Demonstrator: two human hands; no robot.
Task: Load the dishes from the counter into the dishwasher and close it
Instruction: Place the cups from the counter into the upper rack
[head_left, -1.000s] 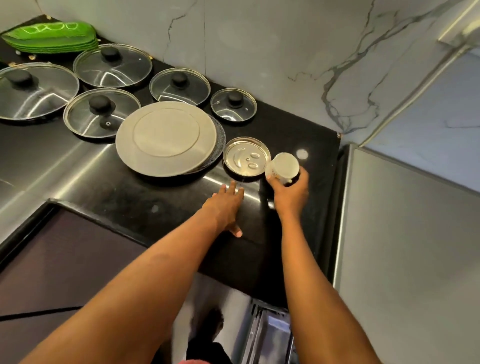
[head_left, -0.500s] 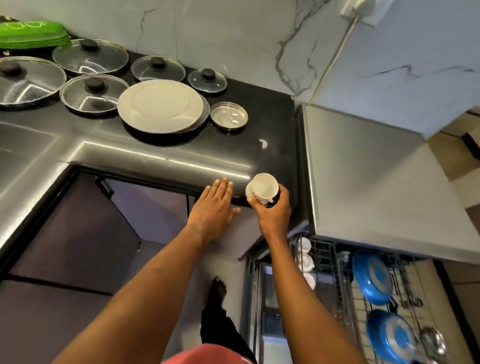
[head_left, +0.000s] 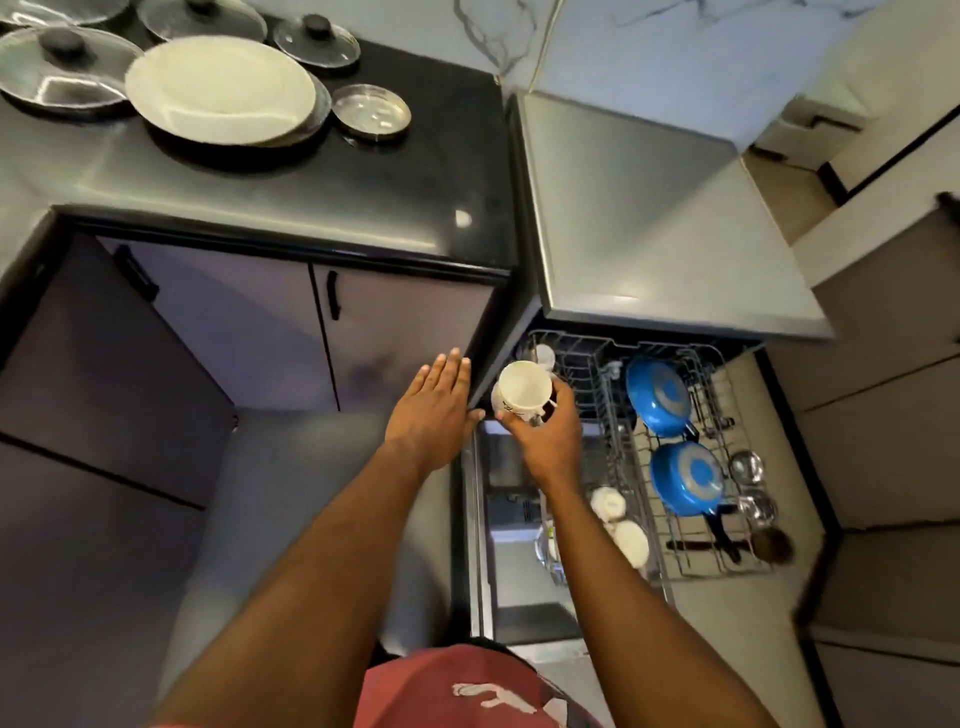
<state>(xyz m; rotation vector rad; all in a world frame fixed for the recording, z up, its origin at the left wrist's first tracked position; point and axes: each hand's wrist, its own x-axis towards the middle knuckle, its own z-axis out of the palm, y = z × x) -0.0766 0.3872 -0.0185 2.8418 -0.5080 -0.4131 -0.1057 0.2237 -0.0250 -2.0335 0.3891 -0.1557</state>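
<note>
My right hand (head_left: 550, 441) fingers grip the white cup (head_left: 521, 389) above the dishwasher rack (head_left: 670, 525); my left hand (head_left: 434, 410) fingers lie straight, together.

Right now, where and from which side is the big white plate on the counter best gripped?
Probably its near rim, from the counter's front edge. The white plate lies flat on a grey plate, glass lids crowding its left and back, a steel bowl at its right; its near rim sits raised over a shadow, leaving room for fingers.
</note>
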